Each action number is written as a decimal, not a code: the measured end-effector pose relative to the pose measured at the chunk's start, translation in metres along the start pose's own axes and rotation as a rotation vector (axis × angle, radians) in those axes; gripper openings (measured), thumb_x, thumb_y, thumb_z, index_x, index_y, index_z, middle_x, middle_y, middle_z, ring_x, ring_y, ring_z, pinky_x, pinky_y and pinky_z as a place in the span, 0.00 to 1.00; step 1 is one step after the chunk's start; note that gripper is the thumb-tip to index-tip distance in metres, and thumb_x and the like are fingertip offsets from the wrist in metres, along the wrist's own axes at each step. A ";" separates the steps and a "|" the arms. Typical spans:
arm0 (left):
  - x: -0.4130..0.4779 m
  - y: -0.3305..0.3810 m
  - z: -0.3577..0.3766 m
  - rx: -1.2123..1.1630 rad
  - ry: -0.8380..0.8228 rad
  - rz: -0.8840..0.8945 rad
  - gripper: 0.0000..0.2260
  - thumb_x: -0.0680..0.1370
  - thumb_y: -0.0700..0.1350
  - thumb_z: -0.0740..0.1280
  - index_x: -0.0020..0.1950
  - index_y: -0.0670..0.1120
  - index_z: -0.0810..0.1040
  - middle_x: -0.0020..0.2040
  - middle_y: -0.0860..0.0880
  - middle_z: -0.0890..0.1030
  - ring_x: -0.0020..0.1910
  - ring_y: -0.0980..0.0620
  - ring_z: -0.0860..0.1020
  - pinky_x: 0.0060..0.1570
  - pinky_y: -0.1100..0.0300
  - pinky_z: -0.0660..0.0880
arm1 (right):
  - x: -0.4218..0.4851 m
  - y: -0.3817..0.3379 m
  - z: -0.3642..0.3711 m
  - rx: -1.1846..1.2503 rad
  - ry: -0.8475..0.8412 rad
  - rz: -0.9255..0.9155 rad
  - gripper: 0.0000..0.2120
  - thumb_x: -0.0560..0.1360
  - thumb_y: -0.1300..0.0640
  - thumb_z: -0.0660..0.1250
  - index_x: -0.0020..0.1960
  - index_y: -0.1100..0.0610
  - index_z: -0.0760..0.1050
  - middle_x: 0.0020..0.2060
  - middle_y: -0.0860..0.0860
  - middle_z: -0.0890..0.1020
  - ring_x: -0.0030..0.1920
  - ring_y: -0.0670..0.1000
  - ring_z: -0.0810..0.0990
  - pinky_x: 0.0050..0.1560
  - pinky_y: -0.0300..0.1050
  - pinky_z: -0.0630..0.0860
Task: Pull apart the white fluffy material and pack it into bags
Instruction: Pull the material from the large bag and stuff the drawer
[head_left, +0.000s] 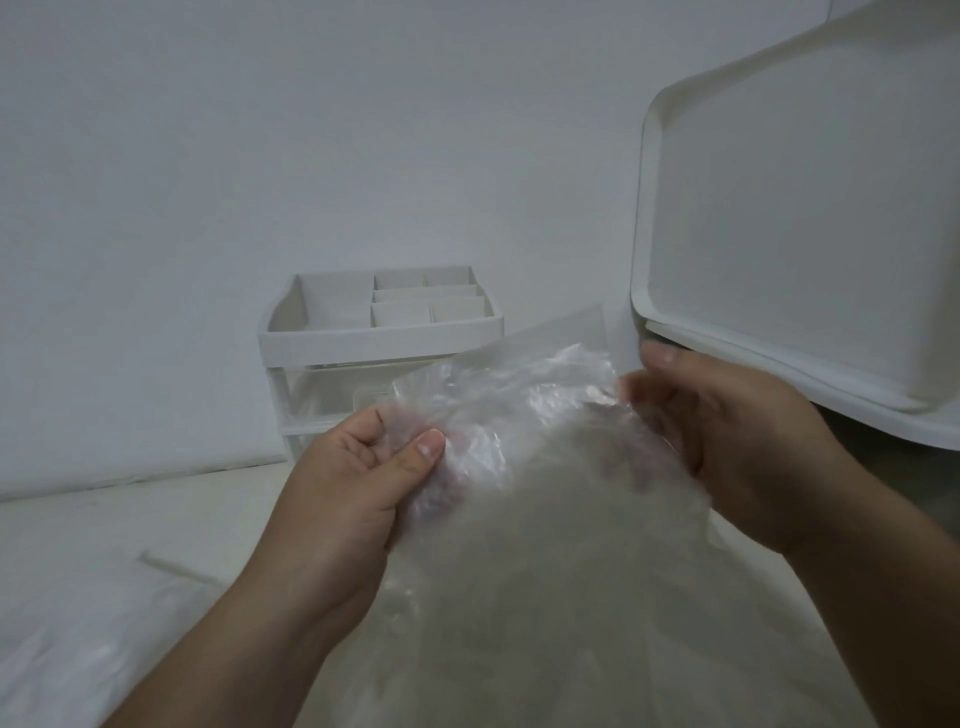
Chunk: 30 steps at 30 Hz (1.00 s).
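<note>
While I watch through the head camera, both hands hold a clear plastic bag (519, 410) at the middle of the view. The left hand (353, 488) grips the crumpled top of the bag at its 9 o'clock side, the thumb pressing the film against curled fingers (423, 451). The right hand (727, 441) grips the 3 o'clock side with its thumb on the near face. Its other fingers lie behind the film, where I see them only as a pinkish blur. Both sets of fingers are closed narrow on the bag, with its gathered mouth between them.

Below the hands, toward 6 o'clock, the bag swells with the white fluffy material (561, 597), which shows through the plastic as a hazy pale mass. I cannot make out its edges or how full the bag is, and the lower frame edge cuts off the bag's bottom.

At 12 o'clock beyond the bag stands a white organizer (382, 332) with divided compartments on top; the film partly hides its lower part. At 2 o'clock a white bin (805, 234) sits close to the right hand, cut off by the frame. I cannot tell whether it touches the thumb.
</note>
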<state>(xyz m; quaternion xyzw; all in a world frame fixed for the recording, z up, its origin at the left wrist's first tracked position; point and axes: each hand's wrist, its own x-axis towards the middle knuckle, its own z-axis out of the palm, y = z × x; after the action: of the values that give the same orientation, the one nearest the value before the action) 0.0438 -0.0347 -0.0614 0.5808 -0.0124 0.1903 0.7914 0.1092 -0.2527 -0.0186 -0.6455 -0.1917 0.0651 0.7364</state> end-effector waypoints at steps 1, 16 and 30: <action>0.001 -0.001 -0.001 0.017 0.011 0.006 0.12 0.69 0.40 0.69 0.51 0.39 0.83 0.45 0.38 0.85 0.38 0.49 0.84 0.36 0.61 0.81 | -0.001 -0.001 -0.002 -0.047 -0.065 0.009 0.16 0.64 0.45 0.76 0.35 0.59 0.84 0.32 0.55 0.82 0.33 0.56 0.77 0.37 0.49 0.71; -0.021 0.016 0.013 1.197 0.071 1.000 0.16 0.73 0.47 0.71 0.61 0.49 0.77 0.56 0.55 0.78 0.57 0.54 0.75 0.59 0.58 0.70 | -0.005 0.007 0.020 -0.689 -0.137 -0.171 0.07 0.73 0.62 0.74 0.39 0.52 0.84 0.28 0.48 0.83 0.26 0.44 0.78 0.28 0.32 0.72; -0.017 0.012 0.010 1.051 -0.092 0.594 0.03 0.75 0.46 0.71 0.41 0.54 0.82 0.40 0.60 0.81 0.44 0.62 0.78 0.43 0.71 0.70 | -0.011 0.012 0.033 -0.896 -0.287 -0.262 0.09 0.72 0.51 0.74 0.34 0.45 0.80 0.28 0.39 0.81 0.30 0.42 0.80 0.33 0.32 0.75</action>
<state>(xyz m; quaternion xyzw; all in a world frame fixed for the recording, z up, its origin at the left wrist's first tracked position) 0.0264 -0.0461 -0.0517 0.8734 -0.1128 0.3583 0.3100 0.0883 -0.2237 -0.0293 -0.8540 -0.3800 -0.0286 0.3543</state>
